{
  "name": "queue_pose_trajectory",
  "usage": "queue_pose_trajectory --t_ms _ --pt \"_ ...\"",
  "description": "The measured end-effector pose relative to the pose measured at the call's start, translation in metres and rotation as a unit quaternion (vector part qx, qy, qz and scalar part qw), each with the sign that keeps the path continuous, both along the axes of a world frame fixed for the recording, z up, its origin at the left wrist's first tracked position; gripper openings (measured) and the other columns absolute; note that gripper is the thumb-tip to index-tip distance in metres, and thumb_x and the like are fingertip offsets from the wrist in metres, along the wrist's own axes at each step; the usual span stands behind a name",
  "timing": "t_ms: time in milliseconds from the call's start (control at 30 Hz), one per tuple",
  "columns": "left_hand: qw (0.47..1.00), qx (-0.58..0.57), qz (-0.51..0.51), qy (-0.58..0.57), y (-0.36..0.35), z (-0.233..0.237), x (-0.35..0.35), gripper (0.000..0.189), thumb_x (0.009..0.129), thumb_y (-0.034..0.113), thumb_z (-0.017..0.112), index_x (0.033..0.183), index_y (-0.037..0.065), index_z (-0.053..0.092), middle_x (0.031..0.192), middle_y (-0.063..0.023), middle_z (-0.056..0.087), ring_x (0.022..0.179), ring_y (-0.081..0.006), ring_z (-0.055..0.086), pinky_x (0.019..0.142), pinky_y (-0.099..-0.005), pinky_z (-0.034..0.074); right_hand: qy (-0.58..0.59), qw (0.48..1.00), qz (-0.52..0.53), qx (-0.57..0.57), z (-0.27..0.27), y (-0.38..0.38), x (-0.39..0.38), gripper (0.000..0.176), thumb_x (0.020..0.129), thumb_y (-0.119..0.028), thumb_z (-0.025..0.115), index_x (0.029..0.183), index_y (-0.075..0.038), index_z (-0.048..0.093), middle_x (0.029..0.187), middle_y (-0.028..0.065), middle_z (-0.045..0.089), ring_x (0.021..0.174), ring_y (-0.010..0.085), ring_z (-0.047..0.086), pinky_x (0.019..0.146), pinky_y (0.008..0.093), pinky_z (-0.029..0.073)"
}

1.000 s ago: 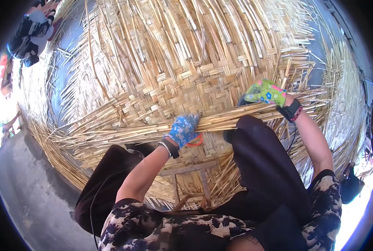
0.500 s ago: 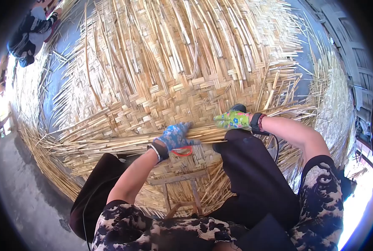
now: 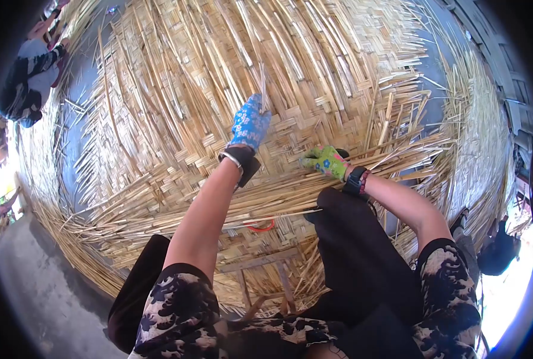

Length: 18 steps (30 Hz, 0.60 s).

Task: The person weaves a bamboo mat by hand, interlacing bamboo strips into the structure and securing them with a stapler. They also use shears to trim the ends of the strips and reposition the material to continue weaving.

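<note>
My left hand, in a blue floral glove, reaches forward over the large woven reed mat. Its fingers are closed around the near end of a thin split reed, which points away from me. In a green floral glove, my right hand is low over the mat's near part, beside a loose bundle of reeds. The fingers are drawn together, pointing left, and appear closed on reed strips; their tips are partly hidden. More long reeds run crosswise between my hands and my knees.
A red ring lies near my knees, by a small wooden frame. Long reeds lie lengthwise on the mat. Another person is at upper left. Concrete borders the left, a slatted structure the upper right.
My left hand has left the crosswise reeds and reached forward to a thin reed on the mat. My right hand has shifted slightly, staying near the same spot. The view has turned a little.
</note>
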<state>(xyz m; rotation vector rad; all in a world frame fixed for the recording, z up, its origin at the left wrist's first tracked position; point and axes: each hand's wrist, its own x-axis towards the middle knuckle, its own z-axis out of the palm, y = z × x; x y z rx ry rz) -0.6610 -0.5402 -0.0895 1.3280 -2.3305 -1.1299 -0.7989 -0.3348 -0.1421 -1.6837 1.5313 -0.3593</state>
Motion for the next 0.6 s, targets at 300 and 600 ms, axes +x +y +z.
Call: queue_pose_trajectory --t_ms 300,600 --pt "0.961 0.069 -0.102 -0.246 -0.032 -0.002 -0.029 0.028 0.065 0.025 0.052 0.080 0.003 0.059 0.079 -0.0197 0.058 0.078 -0.0324 0.056 0.070 -0.0377 0.045 -0.179 0.981 -0.074 -0.013 0.021 -0.015 -0.010 0.025 0.074 -0.026 0.052 0.088 -0.007 0.059 0.082 0.0127 0.058 0.073 0.0277 0.054 0.067 0.0335 0.042" --pt "0.972 0.050 -0.040 -0.227 -0.034 0.004 -0.026 0.033 0.066 0.032 0.051 0.074 0.002 0.061 0.067 -0.0180 0.058 0.069 -0.0313 0.057 0.067 -0.0361 0.045 -0.037 0.990 -0.073 0.114 0.032 -0.030 -0.040 0.029 0.069 -0.015 0.054 0.098 -0.009 0.056 0.105 0.0102 0.052 0.091 0.0226 0.052 0.079 0.0273 0.040"
